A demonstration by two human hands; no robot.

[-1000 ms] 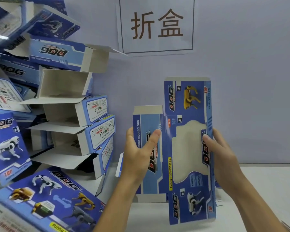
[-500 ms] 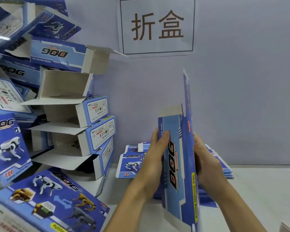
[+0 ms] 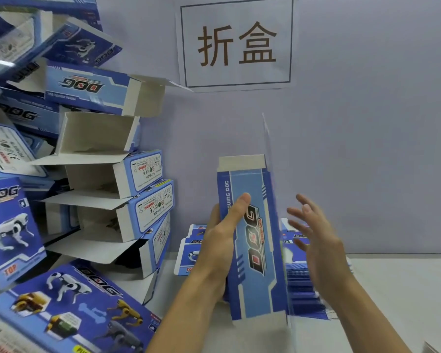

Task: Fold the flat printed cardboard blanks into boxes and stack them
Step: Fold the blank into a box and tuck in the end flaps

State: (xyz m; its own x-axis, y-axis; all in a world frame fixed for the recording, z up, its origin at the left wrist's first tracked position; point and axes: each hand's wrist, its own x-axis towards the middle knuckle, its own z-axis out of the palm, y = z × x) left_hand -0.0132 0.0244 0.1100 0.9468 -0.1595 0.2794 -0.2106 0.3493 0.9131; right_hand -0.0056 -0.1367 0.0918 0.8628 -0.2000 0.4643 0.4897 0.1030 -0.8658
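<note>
A blue printed "DOG" cardboard blank (image 3: 255, 248) stands upright in front of me, partly folded, with its narrow side panel facing the camera. My left hand (image 3: 222, 238) grips its left edge, thumb across the front panel. My right hand (image 3: 313, 238) hovers just right of it with fingers spread, blurred and off the card. Behind both hands a pile of flat blanks (image 3: 303, 281) lies on the white table (image 3: 392, 289). Folded boxes (image 3: 127, 194) are stacked at the left against the wall.
More blue boxes (image 3: 69, 309) lie tumbled in the lower left and lean at the upper left. A paper sign with two characters (image 3: 237, 44) hangs on the grey wall. A small card corner (image 3: 430, 349) shows at the bottom right.
The blank has turned from face-on to edge-on and its side panel now faces me. My right hand has let go of it and opened beside it. The left hand keeps its grip.
</note>
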